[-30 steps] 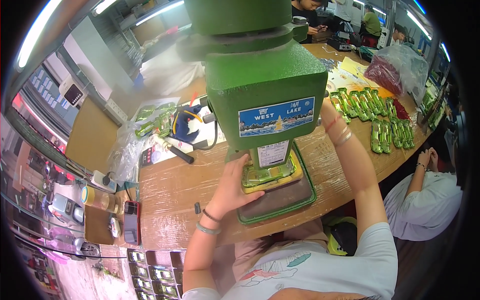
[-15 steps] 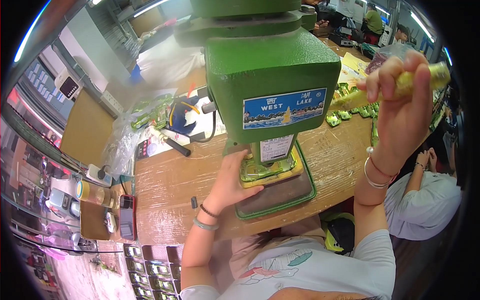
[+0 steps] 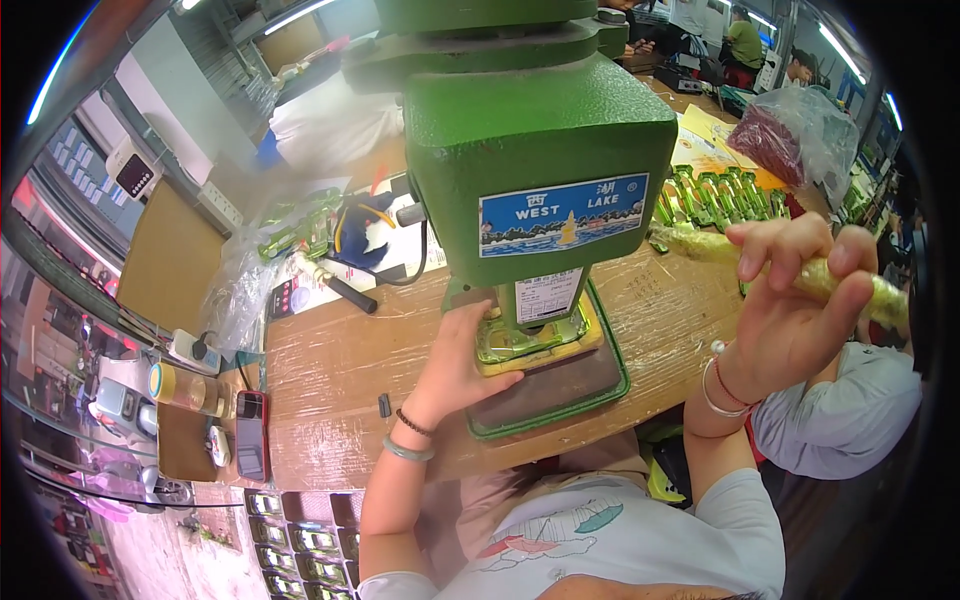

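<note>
A green bench press (image 3: 540, 125) stands in front of me, its column and head filling the upper middle. Under its ram, a shiny green plastic part (image 3: 503, 346) sits in a yellow fixture (image 3: 565, 357) on the dark base plate (image 3: 545, 405). My left hand (image 3: 450, 365) grips the fixture's left end, thumb along its front edge and fingers behind. At the right, my right hand (image 3: 790, 310) wraps round a long lever handle (image 3: 700, 245) covered in yellowish wrapping. The ram hides part of the green part.
Several green parts (image 3: 715, 200) lie at the back right near a clear bag (image 3: 800, 130). Pliers (image 3: 365, 230) and a black-handled tool (image 3: 350, 290) lie left of the press. A phone (image 3: 252, 435) and jar (image 3: 185, 388) stand far left. A co-worker's sleeve (image 3: 835, 410) is close on the right.
My right hand has come down with the lever handle, which now slopes downward to the right. My left hand stays on the fixture.
</note>
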The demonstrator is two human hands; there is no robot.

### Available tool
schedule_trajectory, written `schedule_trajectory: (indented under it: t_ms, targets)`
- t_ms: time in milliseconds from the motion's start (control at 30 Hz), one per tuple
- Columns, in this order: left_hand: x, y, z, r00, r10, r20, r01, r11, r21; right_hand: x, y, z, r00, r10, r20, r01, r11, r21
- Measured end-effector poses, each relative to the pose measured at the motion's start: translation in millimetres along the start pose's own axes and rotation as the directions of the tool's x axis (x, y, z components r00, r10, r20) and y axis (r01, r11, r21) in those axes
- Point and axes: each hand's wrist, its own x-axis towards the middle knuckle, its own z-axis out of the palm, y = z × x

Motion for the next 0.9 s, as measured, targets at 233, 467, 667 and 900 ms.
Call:
schedule_trajectory:
  t_ms: [233,467,667,900]
  targets:
    - [-1,1,-4,0.999,0.030,-0.020,-0.030,1.000,-0.001,-37,12,-3,0.983,-0.171,-0.073,0.175,0.983,0.054]
    - [-1,0,-4,1.000,0.031,0.001,-0.031,0.998,-0.054,-49,12,-7,0.967,-0.232,-0.101,0.236,0.972,0.023]
    - [-4,-3,-9,0.999,0.032,-0.009,-0.032,0.999,0.013,17,9,3,0.995,0.032,0.092,-0.038,0.997,0.061]
    - [3,-3,5,0.996,0.073,-0.050,-0.074,0.997,-0.013,42,23,10,0.998,-0.012,0.069,0.009,0.999,0.048]
